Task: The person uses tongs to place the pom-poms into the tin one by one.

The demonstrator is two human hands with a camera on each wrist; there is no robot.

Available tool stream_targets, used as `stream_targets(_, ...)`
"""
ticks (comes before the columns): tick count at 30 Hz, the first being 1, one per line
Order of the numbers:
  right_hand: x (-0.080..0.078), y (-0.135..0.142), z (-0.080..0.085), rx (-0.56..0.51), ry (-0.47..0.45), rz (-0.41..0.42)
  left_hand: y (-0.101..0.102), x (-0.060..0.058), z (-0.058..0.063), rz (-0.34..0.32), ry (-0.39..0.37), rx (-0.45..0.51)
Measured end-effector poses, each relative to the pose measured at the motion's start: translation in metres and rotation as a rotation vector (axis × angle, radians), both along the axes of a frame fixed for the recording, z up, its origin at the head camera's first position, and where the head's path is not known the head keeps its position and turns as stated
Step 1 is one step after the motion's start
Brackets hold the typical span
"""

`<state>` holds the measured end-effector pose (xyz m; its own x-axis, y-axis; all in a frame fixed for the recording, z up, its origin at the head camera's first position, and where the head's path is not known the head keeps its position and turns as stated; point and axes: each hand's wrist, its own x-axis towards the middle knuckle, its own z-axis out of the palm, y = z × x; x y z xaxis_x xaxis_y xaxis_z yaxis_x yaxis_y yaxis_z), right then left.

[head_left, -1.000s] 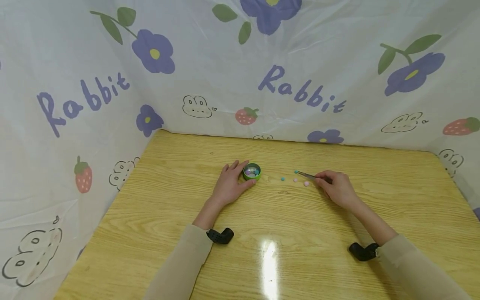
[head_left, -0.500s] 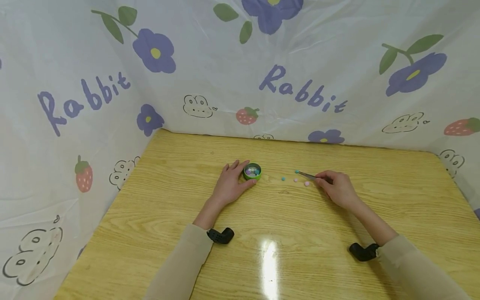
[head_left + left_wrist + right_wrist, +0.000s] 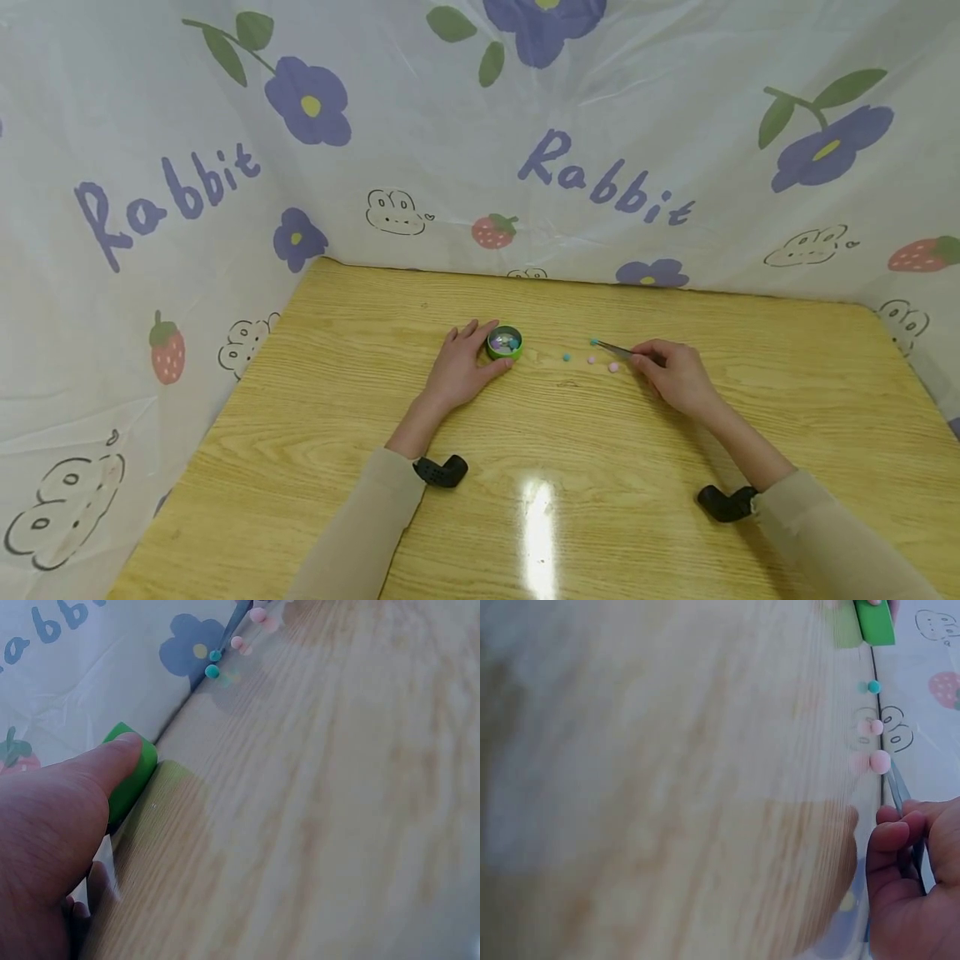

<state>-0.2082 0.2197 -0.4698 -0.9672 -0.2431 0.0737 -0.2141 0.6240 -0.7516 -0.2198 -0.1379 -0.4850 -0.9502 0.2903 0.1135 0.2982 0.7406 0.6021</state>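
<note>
My left hand (image 3: 457,372) holds a small round green tin (image 3: 504,357) on the table, thumb on the near side and fingers round the far side. Several turquoise, lilac and pale balls lie inside it. To the right, my right hand (image 3: 681,382) pinches a pair of metal tweezers (image 3: 617,349) pointing left. A turquoise ball (image 3: 594,342) is at the tweezers' tips; the left wrist view shows this ball (image 3: 215,655) against them too. The right wrist view has the tweezers (image 3: 899,787) between thumb and fingers, their tips hidden behind a pink ball (image 3: 880,762).
Between the hands, a second turquoise ball (image 3: 566,357), a small pink ball (image 3: 591,360) and a larger pink one (image 3: 613,367) lie on the wooden table (image 3: 480,500). A printed white cloth (image 3: 435,150) rises along the table's back and left edges.
The tweezers' tips and the turquoise ball at them have risen very slightly. My left hand and the tin stay in place, as do the other balls.
</note>
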Motion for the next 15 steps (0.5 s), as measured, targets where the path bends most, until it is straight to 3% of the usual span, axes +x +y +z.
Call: stream_targets(15, -0.0021, -0.0093, 0.0087, -0.012, 0.007, 0.014, -0.0015, -0.0017, -0.0013, -0.003, 0.01, -0.012)
